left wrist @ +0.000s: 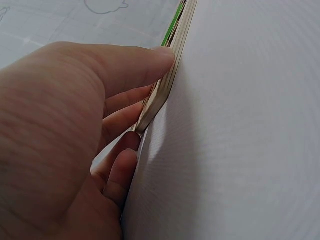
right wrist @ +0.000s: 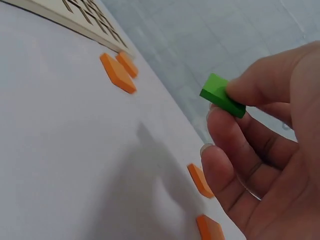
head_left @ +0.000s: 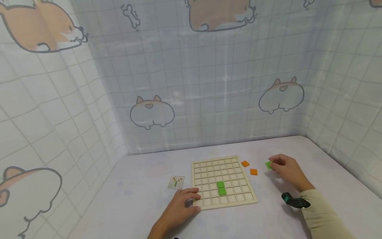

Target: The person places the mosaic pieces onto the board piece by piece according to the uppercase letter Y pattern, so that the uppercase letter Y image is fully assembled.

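My right hand [head_left: 287, 169] pinches a small green square tile [right wrist: 222, 95] between thumb and fingertips, held above the table to the right of the board. A square wooden grid board [head_left: 228, 205] lies flat on the table. Two green tiles [head_left: 222, 191] sit in its cells, one directly behind the other, near the front middle. At the board's near left corner, my left hand [head_left: 180, 204] holds the edge, with the thumb [left wrist: 162, 61] on the front side and fingers over the left side.
Two orange tiles, one nearer [head_left: 253, 172] and one farther [head_left: 245, 163], lie right of the board. More orange tiles [right wrist: 210, 227] show below my right hand in the right wrist view. A small pattern card [head_left: 176, 182] lies left of the board. Cloth walls [head_left: 209, 99] enclose the table.
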Demonstrator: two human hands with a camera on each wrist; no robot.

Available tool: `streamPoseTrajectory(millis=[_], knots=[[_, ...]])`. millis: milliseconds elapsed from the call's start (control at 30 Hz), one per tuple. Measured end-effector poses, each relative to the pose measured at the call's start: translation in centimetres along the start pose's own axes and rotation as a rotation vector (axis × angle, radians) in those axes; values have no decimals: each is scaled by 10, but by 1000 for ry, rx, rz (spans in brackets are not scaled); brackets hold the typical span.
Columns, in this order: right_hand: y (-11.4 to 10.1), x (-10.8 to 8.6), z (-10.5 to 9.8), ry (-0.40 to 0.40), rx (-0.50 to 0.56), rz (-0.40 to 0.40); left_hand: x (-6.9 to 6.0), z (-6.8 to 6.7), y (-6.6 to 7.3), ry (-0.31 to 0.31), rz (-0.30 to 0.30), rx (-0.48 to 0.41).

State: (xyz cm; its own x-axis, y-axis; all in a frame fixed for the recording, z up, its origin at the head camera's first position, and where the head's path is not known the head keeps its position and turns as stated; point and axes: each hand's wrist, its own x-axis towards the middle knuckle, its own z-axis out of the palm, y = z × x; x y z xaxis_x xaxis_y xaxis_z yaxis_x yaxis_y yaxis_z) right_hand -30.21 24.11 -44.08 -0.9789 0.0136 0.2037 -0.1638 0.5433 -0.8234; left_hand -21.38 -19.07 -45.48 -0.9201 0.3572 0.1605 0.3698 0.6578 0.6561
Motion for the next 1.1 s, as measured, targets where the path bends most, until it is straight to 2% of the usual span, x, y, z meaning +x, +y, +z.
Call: streamPoseTrajectory(millis=[233, 767, 967, 1100], knots=[[-9, -1, 11, -22, 63, 55, 0, 1, -1, -2, -3, 2], [-24, -3, 34, -118, 197, 127, 1, 0, 0, 8, 0, 3], [-32, -6, 38, -168, 163, 104, 2, -1, 0, 2, -1, 12], [-32, -8, 41, -165, 134, 108, 1, 0, -1, -6, -14, 1]])
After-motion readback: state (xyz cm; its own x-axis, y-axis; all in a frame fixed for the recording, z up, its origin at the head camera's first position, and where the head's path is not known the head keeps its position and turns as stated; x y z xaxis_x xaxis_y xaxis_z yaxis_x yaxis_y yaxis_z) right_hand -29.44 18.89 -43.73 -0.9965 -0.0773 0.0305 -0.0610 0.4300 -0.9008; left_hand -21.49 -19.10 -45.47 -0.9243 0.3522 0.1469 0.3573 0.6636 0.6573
